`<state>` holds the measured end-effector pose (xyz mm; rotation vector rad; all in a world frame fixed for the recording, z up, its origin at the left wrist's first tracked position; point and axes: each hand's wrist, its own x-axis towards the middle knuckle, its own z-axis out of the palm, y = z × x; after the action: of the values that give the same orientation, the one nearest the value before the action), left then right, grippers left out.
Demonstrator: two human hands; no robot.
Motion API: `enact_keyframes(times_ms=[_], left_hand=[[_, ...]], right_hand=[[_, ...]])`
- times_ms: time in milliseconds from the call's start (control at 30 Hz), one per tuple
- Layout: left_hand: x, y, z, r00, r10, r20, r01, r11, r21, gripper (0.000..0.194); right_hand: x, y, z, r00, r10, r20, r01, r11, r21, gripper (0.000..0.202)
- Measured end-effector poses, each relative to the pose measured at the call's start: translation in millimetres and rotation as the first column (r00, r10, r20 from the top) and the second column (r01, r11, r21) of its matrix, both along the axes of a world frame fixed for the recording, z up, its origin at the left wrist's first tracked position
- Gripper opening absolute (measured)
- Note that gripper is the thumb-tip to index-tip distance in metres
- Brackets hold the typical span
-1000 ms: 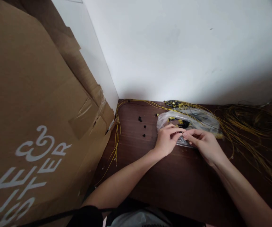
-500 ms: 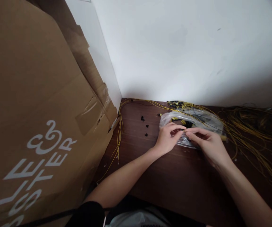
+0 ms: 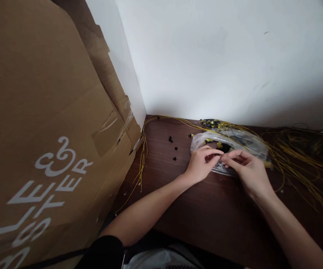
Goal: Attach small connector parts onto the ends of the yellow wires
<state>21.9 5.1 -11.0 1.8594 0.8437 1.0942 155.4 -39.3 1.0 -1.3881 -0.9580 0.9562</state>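
Note:
My left hand [image 3: 202, 163] is closed in a pinch on a small black-and-yellow piece [image 3: 220, 155], too small to identify and mostly covered by the fingers. Fingertips nearly touching it, my right hand [image 3: 244, 164] pinches from the other side; what lies between its thumb and forefinger is hidden. Beneath both hands is a clear plastic bag [image 3: 197, 140] with black-and-yellow parts [image 3: 220, 145] in its opening. Several small black pieces [image 3: 175, 148] lie on the dark brown table [image 3: 161, 172] to the left of my left hand.
Thin yellow wires [image 3: 141, 160] run along the wall's foot and bend down at the left. More yellow and black wires [image 3: 296, 157] lie tangled at the right. A bundle of yellow-and-black ends [image 3: 212, 123] sits behind the bag. A large cardboard box [image 3: 52, 93] walls the left side.
Both hands stay together over the bag. The right fingers have curled and shifted slightly, and the camera view has moved a little.

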Motion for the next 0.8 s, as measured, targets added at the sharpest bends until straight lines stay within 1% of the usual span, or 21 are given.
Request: enact_keyframes(times_ms=[233, 333, 633, 800], left_hand=[[0.8, 0.4, 0.4, 0.999, 0.009, 0.037, -0.009, 1.0, 0.001, 0.017], [1.4, 0.2, 1.0, 0.999, 0.016, 0.045, -0.015, 1.0, -0.006, 0.016], [1.5, 0.0, 1.4, 1.0, 0.016, -0.018, -0.016, 1.0, -0.001, 0.016], [1.3, 1.5, -0.4, 0.999, 0.013, -0.047, -0.012, 1.0, 0.004, 0.017]], right_hand=[[-1.7, -0.2, 0.3, 0.999, 0.035, 0.022, -0.035, 0.999, 0.029, 0.029], [0.2, 0.4, -1.2, 1.0, 0.017, 0.004, -0.017, 0.999, 0.029, 0.027], [-0.6, 3.7, -2.3, 0.999, -0.043, -0.018, 0.043, 0.999, 0.008, 0.027], [-3.1, 4.8, -6.1, 0.994, -0.061, -0.09, 0.059, 0.998, -0.023, 0.029]])
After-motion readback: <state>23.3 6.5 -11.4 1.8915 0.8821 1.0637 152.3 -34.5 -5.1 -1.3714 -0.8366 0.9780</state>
